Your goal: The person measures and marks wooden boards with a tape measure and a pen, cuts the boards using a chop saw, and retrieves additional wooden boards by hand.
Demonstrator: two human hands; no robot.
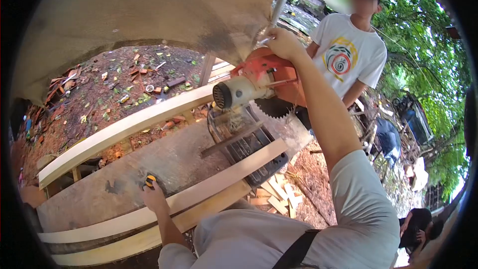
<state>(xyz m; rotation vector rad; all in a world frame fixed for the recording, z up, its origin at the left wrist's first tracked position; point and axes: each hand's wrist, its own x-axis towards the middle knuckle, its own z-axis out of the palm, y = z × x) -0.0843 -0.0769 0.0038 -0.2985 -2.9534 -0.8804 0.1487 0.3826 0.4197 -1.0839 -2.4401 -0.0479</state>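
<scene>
My right hand (285, 45) is closed around the upper part of the red miter saw (261, 77), at its handle. The saw's toothed blade (275, 107) is raised above its black base (244, 139). A long pale board (224, 172) lies across the front of the base and runs left along the bench. My left hand (155, 197) is closed on a small yellow and black tape measure (150, 181), over the wooden bench (119, 169), just behind that board.
A person in a white shirt (348, 52) stands beyond the saw. Another long beam (124, 127) runs along the bench's far side. Wood offcuts (279, 194) lie on the ground below the saw. A crouching person (417, 229) is at the lower right.
</scene>
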